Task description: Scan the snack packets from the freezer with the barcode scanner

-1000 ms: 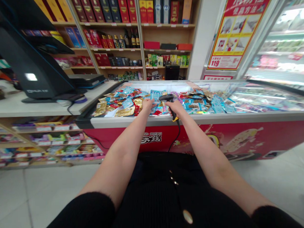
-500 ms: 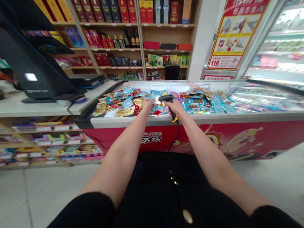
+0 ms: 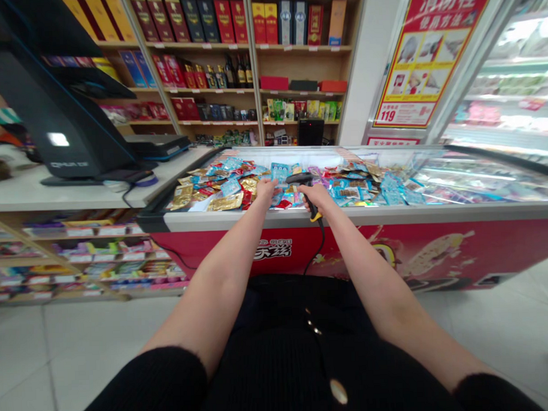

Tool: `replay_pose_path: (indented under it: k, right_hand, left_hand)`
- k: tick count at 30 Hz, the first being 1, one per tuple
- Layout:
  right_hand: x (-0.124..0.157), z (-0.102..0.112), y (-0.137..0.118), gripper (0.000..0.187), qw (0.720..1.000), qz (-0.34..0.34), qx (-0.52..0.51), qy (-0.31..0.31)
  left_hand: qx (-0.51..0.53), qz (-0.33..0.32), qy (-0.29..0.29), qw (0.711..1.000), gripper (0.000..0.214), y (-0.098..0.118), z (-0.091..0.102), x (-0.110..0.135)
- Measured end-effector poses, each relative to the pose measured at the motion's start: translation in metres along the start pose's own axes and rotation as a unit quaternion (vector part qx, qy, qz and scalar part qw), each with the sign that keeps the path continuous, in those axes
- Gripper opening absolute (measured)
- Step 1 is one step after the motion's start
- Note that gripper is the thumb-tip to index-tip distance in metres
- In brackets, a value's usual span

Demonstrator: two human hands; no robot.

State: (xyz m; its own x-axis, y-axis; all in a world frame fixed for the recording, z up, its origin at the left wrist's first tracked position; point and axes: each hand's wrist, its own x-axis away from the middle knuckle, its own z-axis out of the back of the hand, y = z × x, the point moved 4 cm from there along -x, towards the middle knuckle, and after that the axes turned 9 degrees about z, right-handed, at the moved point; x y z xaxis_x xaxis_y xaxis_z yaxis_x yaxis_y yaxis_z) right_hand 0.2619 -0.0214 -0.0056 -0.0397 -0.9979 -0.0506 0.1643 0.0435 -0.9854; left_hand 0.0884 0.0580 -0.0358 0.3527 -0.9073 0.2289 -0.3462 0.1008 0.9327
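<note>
The person's left arm point(image 3: 226, 258) and right arm point(image 3: 370, 256) reach forward, bare at the forearms and slanting inward toward each other. The left hand point(image 3: 266, 189) is closed in a pinch. The right hand point(image 3: 317, 195), near it but apart, is curled in a firm grip. Both wrists look nearly straight, the hands almost level.

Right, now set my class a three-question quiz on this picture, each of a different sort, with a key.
1. What does the right hand hold?
2. True or false: the left hand rests on the counter.
3. Which number is printed on the red-and-yellow poster? A) 110 B) 119 C) 120

Key:
1. A corded handheld scanner.
2. False; it holds a blue packet at the freezer.
3. B
</note>
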Motion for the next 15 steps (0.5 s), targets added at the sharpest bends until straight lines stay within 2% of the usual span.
replay_pose_path:
  k: [8, 15]
  right_hand:
    - [-0.002, 0.012, -0.002, 0.021, 1.0, 0.002, -0.002, 0.012]
    - [-0.002, 0.033, -0.004, 0.025, 0.999, 0.002, -0.01, 0.037]
  left_hand:
    - [-0.004, 0.0, -0.012, 1.0, 0.03, 0.004, -0.009, -0.006]
    - [0.032, -0.014, -0.062, 0.997, 0.036, -0.002, -0.036, -0.005]
